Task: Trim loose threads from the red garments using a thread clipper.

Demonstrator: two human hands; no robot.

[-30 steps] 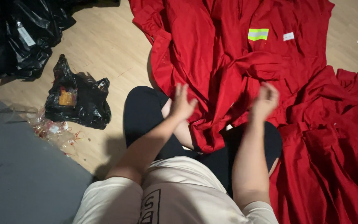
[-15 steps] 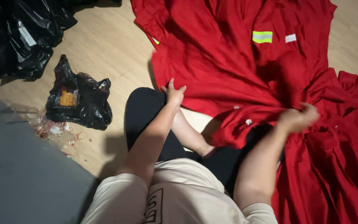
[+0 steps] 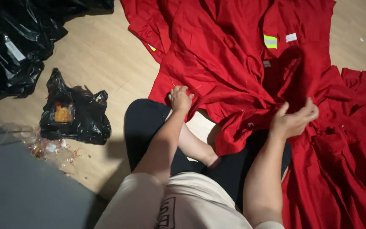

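Since half second ago: left hand [image 3: 180, 98] shifted onto red garment [image 3: 234, 63] hem, gripping; right hand [image 3: 294, 119] pinching bunched cloth at 3 o'clock. Two black bags [image 3: 75, 112], 9 o'clock.

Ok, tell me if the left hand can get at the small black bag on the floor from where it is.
Probably yes: the left hand grips the red cloth, and only bare wooden floor lies between it and the small black bag.

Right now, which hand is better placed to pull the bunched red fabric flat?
Probably the right hand: it pinches the gathered folds of the red garment at the bunch itself. The left hand grips the garment's near edge, off to the side, better suited to anchoring.
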